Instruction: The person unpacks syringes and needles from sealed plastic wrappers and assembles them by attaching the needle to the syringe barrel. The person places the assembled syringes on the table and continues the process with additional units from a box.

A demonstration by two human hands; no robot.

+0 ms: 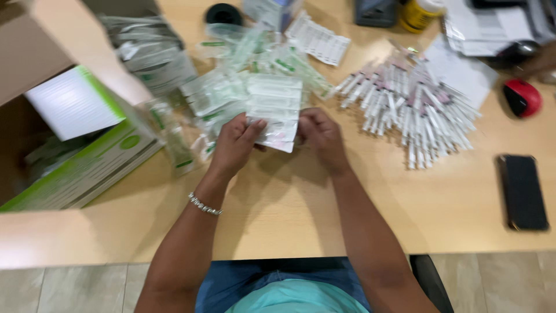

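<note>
Both hands hold one strip of clear sealed packets (274, 110) just above a light wooden desk (278, 214). My left hand (236, 143) pinches the strip's lower left corner, thumb on top. My right hand (322, 134) grips its right edge. Behind the strip lies a loose heap of similar green-printed plastic packets (231, 75). To the right of my hands a fan-shaped pile of several unwrapped syringes (408, 110) lies on the desk. A bead bracelet circles my left wrist.
An open cardboard box (35, 58) with a green and white carton (87, 162) stands at left. A black phone (522, 191) and a red computer mouse (522, 97) lie at right. Papers (463, 69), a yellow jar (420, 13) and a black tape roll (223, 14) sit at the back.
</note>
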